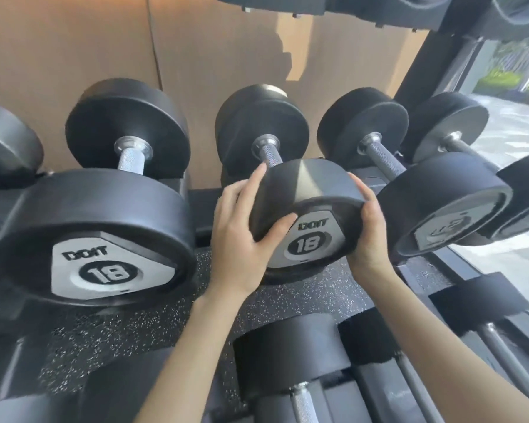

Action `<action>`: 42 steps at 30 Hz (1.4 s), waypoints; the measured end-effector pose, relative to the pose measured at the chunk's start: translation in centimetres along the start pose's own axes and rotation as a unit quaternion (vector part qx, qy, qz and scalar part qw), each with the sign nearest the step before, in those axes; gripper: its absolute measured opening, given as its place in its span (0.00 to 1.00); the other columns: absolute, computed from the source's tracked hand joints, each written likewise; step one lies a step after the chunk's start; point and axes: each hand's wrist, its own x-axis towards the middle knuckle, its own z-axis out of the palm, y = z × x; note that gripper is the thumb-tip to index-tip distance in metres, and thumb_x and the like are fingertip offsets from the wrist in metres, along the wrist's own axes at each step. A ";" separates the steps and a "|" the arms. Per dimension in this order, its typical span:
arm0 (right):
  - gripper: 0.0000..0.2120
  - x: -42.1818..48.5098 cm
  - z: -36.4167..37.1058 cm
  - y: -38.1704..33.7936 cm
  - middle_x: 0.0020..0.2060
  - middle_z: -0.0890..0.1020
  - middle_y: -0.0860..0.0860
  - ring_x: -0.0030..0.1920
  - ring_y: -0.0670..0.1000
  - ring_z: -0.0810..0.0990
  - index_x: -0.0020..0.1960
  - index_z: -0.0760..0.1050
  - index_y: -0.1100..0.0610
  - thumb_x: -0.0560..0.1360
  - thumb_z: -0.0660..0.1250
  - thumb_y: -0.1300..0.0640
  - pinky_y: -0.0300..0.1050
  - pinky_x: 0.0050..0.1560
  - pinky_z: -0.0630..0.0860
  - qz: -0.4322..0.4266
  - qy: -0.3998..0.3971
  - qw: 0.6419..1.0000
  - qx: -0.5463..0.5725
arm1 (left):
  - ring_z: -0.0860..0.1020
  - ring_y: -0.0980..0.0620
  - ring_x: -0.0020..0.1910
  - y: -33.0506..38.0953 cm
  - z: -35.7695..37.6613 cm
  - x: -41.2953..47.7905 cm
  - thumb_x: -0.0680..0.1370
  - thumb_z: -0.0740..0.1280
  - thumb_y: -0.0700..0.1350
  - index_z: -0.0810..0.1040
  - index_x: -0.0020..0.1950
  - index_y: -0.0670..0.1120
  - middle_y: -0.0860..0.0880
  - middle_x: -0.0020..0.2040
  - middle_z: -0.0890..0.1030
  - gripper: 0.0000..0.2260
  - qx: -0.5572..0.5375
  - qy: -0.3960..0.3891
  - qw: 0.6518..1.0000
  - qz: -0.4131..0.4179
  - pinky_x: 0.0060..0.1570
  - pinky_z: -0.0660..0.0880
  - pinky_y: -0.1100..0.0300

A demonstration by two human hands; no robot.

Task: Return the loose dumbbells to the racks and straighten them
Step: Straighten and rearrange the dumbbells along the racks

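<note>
From the head view, a dumbbell rack (202,200) stands against a brown wall (74,41), with a window (513,87) at the right edge. On the middle tier a left dumbbell (98,233) marked 18 lies in its cradle, with a gap between it and the middle dumbbell (306,190). Close on the other side lies a right dumbbell (440,206), its near head just beside the right hand, and a further one (526,193) overlaps it at the frame edge. Below, a lower dumbbell (290,355) sits on the bottom tier, over speckled flooring (129,337). The underside of a top tier shows above.

The middle dumbbell, also marked 18, rests on the middle tier, handle pointing back toward the wall, slightly skewed. Both forearms reach up from below. The left hand (242,236) grips the near head's left side, thumb laid across the face and fingers (258,175) stretched along the rim. The right hand (370,230) clasps the right side, its fingers wrapped round the rim.
</note>
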 end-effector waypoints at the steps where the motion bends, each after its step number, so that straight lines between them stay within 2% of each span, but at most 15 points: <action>1: 0.28 -0.2 -0.3 -0.2 0.58 0.80 0.50 0.60 0.52 0.77 0.57 0.76 0.43 0.61 0.69 0.31 0.48 0.59 0.73 0.008 -0.014 1.000 -0.014 | 0.68 0.63 0.63 -0.2 -0.1 -0.5 0.74 0.61 0.65 0.61 0.73 0.54 0.53 0.61 0.69 0.30 -0.031 -0.010 0.999 -0.026 0.62 0.63 0.71; 4: 0.28 -1.7 -1.3 -2.1 0.61 0.78 0.47 0.61 0.45 0.75 0.64 0.72 0.44 0.67 0.67 0.34 0.44 0.61 0.71 0.055 -0.048 0.995 -0.074 | 0.63 0.74 0.61 0.3 -1.0 -1.4 0.75 0.65 0.59 0.55 0.73 0.60 0.53 0.65 0.66 0.30 -0.047 -0.059 0.991 -0.107 0.58 0.59 0.80; 6: 0.26 -3.5 -2.4 -3.9 0.59 0.79 0.44 0.59 0.41 0.76 0.67 0.69 0.47 0.71 0.65 0.42 0.38 0.58 0.72 0.077 -0.071 0.986 -0.127 | 0.63 0.65 0.66 1.2 -1.6 -1.9 0.76 0.66 0.54 0.53 0.75 0.59 0.50 0.69 0.64 0.31 -0.022 -0.078 0.987 -0.136 0.63 0.59 0.71; 8: 0.26 -5.9 -3.9 -5.9 0.62 0.76 0.46 0.62 0.42 0.74 0.69 0.67 0.49 0.73 0.67 0.45 0.38 0.61 0.72 0.085 -0.096 0.975 -0.182 | 0.61 0.54 0.71 2.8 -2.0 -2.3 0.77 0.67 0.48 0.55 0.76 0.52 0.47 0.72 0.61 0.31 0.025 -0.084 0.986 -0.141 0.65 0.57 0.65; 11: 0.27 -9.7 -6.2 -10.0 0.64 0.74 0.46 0.63 0.40 0.72 0.68 0.67 0.49 0.70 0.66 0.48 0.34 0.61 0.70 0.076 -0.123 0.954 -0.261 | 0.62 0.48 0.71 5.5 -2.4 -3.6 0.75 0.68 0.42 0.64 0.73 0.46 0.44 0.71 0.64 0.28 0.084 -0.061 0.991 -0.087 0.64 0.54 0.70; 14: 0.22 -12.4 -8.6 -13.5 0.62 0.76 0.44 0.63 0.40 0.73 0.65 0.70 0.46 0.72 0.68 0.49 0.39 0.63 0.69 0.045 -0.114 0.938 -0.325 | 0.65 0.46 0.69 7.9 -2.2 -5.0 0.73 0.68 0.39 0.70 0.68 0.44 0.44 0.68 0.68 0.23 0.077 -0.051 0.994 -0.050 0.65 0.53 0.70; 18: 0.19 -13.7 -11.6 -15.6 0.60 0.76 0.43 0.61 0.41 0.74 0.61 0.71 0.44 0.70 0.67 0.49 0.39 0.64 0.69 0.019 -0.095 0.916 -0.390 | 0.71 0.48 0.63 10.0 0.0 -6.1 0.73 0.64 0.40 0.73 0.64 0.42 0.45 0.61 0.74 0.19 0.016 -0.064 0.998 0.012 0.67 0.63 0.64; 21: 0.20 -12.3 -14.5 -15.8 0.59 0.75 0.41 0.60 0.40 0.73 0.62 0.72 0.47 0.71 0.66 0.47 0.41 0.65 0.69 -0.018 -0.098 0.880 -0.465 | 0.71 0.50 0.63 10.7 4.0 -6.6 0.74 0.63 0.45 0.71 0.66 0.42 0.45 0.63 0.74 0.21 -0.027 -0.119 0.993 0.001 0.66 0.65 0.64; 25: 0.25 -6.3 -17.1 -16.4 0.61 0.74 0.49 0.59 0.44 0.73 0.65 0.71 0.54 0.72 0.64 0.44 0.44 0.62 0.69 -0.095 -0.153 0.800 -0.572 | 0.61 0.50 0.73 10.9 10.7 -5.7 0.74 0.71 0.44 0.60 0.75 0.44 0.45 0.73 0.63 0.33 -0.029 -0.188 0.981 -0.043 0.72 0.58 0.57; 28: 0.26 -0.1 -16.8 -16.5 0.62 0.74 0.50 0.61 0.45 0.72 0.64 0.72 0.54 0.71 0.63 0.41 0.41 0.61 0.67 -0.144 -0.193 0.766 -0.596 | 0.53 0.49 0.75 10.2 14.8 -3.0 0.71 0.74 0.47 0.50 0.77 0.46 0.45 0.76 0.54 0.43 -0.011 -0.162 0.985 -0.050 0.71 0.52 0.59; 31: 0.27 4.6 -15.8 -15.6 0.64 0.72 0.48 0.61 0.43 0.70 0.65 0.71 0.53 0.71 0.63 0.40 0.37 0.60 0.63 -0.139 -0.212 0.764 -0.593 | 0.53 0.48 0.75 9.1 17.5 -0.2 0.67 0.78 0.48 0.47 0.77 0.48 0.43 0.76 0.53 0.50 -0.038 -0.134 0.988 -0.070 0.71 0.54 0.55; 34: 0.29 7.3 -15.4 -13.8 0.65 0.70 0.45 0.60 0.37 0.64 0.67 0.69 0.51 0.69 0.66 0.40 0.25 0.57 0.57 -0.089 -0.231 0.785 -0.568 | 0.58 0.52 0.72 7.5 19.3 0.8 0.64 0.80 0.46 0.51 0.77 0.50 0.46 0.72 0.59 0.51 -0.069 -0.112 0.989 -0.064 0.69 0.59 0.55; 38: 0.37 9.0 -15.4 -11.3 0.58 0.74 0.46 0.59 0.41 0.69 0.67 0.70 0.50 0.62 0.71 0.34 0.26 0.57 0.60 -0.114 -0.258 0.801 -0.528 | 0.64 0.59 0.64 4.6 20.4 0.4 0.61 0.80 0.48 0.54 0.75 0.56 0.53 0.63 0.64 0.49 -0.108 -0.087 0.989 -0.058 0.65 0.65 0.60; 40: 0.42 9.6 -15.7 -10.8 0.56 0.74 0.46 0.58 0.40 0.68 0.68 0.69 0.51 0.60 0.67 0.29 0.24 0.59 0.58 -0.165 -0.263 0.789 -0.530 | 0.64 0.65 0.65 3.9 20.6 0.3 0.60 0.79 0.54 0.55 0.72 0.59 0.56 0.64 0.65 0.48 -0.141 -0.079 0.984 -0.070 0.64 0.65 0.65; 42: 0.48 10.2 -16.3 -10.6 0.57 0.72 0.47 0.57 0.33 0.64 0.70 0.66 0.54 0.59 0.63 0.25 0.23 0.59 0.55 -0.203 -0.302 0.755 -0.545 | 0.64 0.69 0.65 3.5 20.8 0.3 0.58 0.77 0.58 0.57 0.68 0.61 0.61 0.65 0.66 0.44 -0.175 -0.075 0.979 -0.077 0.63 0.64 0.71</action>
